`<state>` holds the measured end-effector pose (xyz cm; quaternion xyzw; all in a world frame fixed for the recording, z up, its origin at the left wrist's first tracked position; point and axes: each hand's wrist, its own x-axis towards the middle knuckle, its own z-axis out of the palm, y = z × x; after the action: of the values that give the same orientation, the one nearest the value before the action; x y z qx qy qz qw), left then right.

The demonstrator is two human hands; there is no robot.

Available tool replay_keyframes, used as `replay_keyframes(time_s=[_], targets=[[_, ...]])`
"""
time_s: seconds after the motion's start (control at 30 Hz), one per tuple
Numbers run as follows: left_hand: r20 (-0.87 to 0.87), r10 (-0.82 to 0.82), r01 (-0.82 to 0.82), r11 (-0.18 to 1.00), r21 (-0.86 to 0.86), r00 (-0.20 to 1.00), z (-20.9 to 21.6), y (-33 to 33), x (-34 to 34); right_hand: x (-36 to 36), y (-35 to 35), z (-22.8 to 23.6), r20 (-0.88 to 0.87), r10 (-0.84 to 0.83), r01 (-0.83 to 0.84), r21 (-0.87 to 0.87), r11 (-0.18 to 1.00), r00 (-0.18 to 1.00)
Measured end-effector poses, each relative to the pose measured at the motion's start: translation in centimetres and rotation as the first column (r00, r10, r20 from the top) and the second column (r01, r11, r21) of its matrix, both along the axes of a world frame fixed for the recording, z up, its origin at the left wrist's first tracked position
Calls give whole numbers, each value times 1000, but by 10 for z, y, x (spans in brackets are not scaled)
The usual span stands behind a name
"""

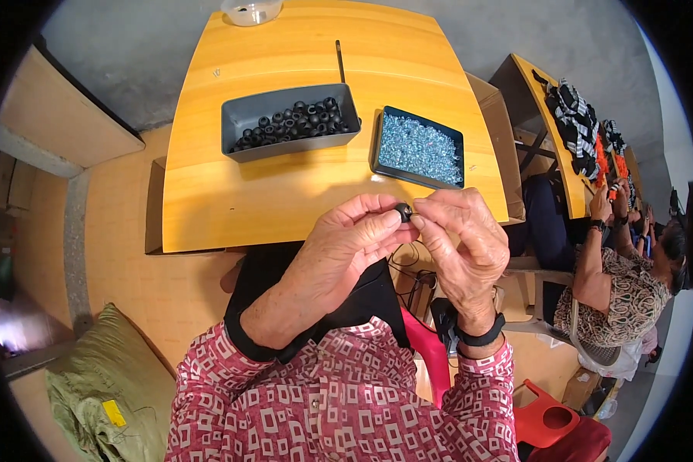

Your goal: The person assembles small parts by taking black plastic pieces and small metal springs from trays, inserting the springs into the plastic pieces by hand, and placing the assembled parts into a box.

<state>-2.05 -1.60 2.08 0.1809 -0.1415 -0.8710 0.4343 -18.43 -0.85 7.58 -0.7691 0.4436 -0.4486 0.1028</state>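
Note:
Over the near edge of the wooden table, my left hand (354, 231) pinches a black ball with a hole (403, 211) between thumb and fingers. My right hand (463, 235) is closed against the ball's right side, thumb and forefinger pressed together. Whatever small piece they may hold is too small to make out. Beyond my left hand sits a dark grey bin (242, 115) with several black balls (304, 119) of the same kind, some showing round holes. Past my right hand lies a shallow black tray (378, 146) filled with small clear bluish pieces (420, 146).
The yellow wooden table (269, 200) carries a dark thin strip (340, 61) and a clear bowl (252, 11) at its far side. A co-worker (620, 296) sits at another table on the right, near black and orange items (574, 127). A green sack (112, 385) stands on the left floor.

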Motion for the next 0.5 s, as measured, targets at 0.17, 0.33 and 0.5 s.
replay_keyframes(time_s=[0.17, 0.33, 0.5], targets=[[25, 4, -4, 1000, -22, 1000, 0, 0, 1, 6, 1, -1, -92, -2, -1, -35, 999, 996], [-3, -7, 7, 1000, -13, 1000, -2, -1, 4, 7, 6, -4, -93, -10, 5, -58, 998, 996], [-27, -7, 7, 1000, -6, 1000, -4, -1, 3, 2, 8, -7, -98, -13, 7, -59, 998, 995]])
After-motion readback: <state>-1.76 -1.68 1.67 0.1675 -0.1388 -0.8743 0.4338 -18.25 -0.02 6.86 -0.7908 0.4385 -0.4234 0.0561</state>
